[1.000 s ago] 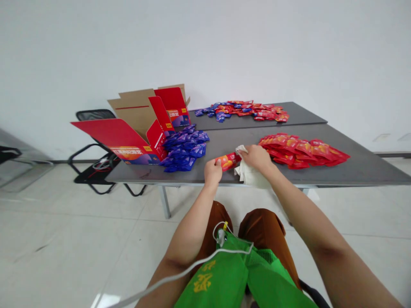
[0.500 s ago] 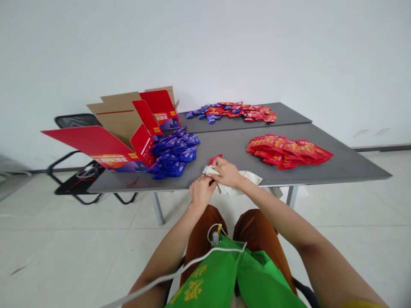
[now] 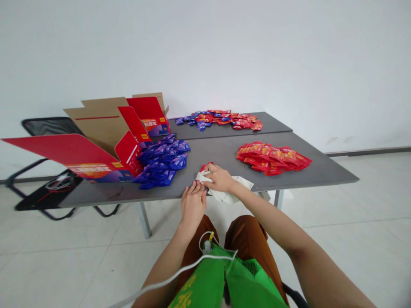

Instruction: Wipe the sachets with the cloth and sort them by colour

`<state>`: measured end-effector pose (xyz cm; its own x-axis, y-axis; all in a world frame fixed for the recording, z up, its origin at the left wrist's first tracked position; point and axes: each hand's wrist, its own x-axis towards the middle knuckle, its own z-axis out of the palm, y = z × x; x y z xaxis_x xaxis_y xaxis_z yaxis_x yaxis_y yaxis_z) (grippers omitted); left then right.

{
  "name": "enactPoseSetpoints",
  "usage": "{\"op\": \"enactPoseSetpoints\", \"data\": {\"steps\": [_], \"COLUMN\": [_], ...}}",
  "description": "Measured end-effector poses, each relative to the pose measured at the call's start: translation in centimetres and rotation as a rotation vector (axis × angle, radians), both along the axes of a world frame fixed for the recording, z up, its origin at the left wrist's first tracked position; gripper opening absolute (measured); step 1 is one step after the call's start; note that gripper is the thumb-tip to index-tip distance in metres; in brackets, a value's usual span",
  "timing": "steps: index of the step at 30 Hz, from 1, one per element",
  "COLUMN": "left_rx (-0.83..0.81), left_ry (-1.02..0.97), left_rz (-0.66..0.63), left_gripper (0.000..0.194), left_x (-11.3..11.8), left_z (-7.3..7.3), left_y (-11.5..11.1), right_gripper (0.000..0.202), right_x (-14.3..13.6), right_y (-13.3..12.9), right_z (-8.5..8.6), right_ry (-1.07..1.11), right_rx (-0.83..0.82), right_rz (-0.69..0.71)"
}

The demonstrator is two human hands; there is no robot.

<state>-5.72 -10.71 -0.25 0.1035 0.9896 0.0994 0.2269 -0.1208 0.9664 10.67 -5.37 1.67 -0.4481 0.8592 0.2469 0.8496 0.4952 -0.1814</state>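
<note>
My right hand [image 3: 220,177] is closed on a whitish cloth [image 3: 243,183], pressing a bunched part of it down near the table's front edge. The rest of the cloth trails under my wrist and over the edge. A red packet [image 3: 208,164] lies beneath the cloth and fingers, mostly hidden, with a red corner showing beyond them. My left hand [image 3: 193,203] lies at the table edge just left of the cloth, fingers stretched forward and flat. Its fingertips reach the near side of the packet; whether they pin it down is unclear.
Blue packets [image 3: 163,160] are heaped at the left, beside an open red carton [image 3: 96,167]. A second carton [image 3: 154,113] stands behind. Red packets [image 3: 272,158] lie in a pile at the right. Mixed red and blue packets [image 3: 221,118] spread along the back of the grey table [image 3: 212,147].
My left hand has drawn back slightly from the cloth, and its fingers have straightened out flat. My right hand stays on the cloth. The whole view has shifted, with the scene sliding left.
</note>
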Motion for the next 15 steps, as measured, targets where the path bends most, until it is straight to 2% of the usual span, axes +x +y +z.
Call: {"op": "enactPoseSetpoints", "data": {"steps": [4, 6, 8, 12, 13, 15], "left_rx": [0.041, 0.006, -0.033, 0.016, 0.036, 0.051], "left_ry": [0.07, 0.122, 0.149, 0.16, 0.177, 0.265], "left_rz": [0.053, 0.108, 0.151, 0.107, 0.082, 0.057], "left_gripper": [0.014, 0.01, 0.008, 0.01, 0.01, 0.002], "left_x": [0.7, 1.1, 1.2, 0.5, 0.2, 0.0], "left_z": [0.1, 0.3, 0.5, 0.6, 0.6, 0.5], "left_y": [0.6, 0.8, 0.9, 1.1, 1.2, 1.5], "right_gripper": [0.045, 0.045, 0.044, 0.04, 0.038, 0.037], "right_x": [0.0, 0.0, 0.1, 0.9, 1.2, 1.8], "right_y": [3.5, 4.3, 3.8, 1.6, 1.5, 2.4], "right_z": [0.4, 0.6, 0.5, -0.4, -0.6, -0.5], "right_ry": [-0.054, -0.073, -0.07, -0.036, -0.028, -0.025], "right_rx": [-0.028, -0.032, -0.008, 0.045, 0.039, 0.017], "right_rz": [-0.194, -0.228, -0.154, 0.185, 0.218, 0.133]}}
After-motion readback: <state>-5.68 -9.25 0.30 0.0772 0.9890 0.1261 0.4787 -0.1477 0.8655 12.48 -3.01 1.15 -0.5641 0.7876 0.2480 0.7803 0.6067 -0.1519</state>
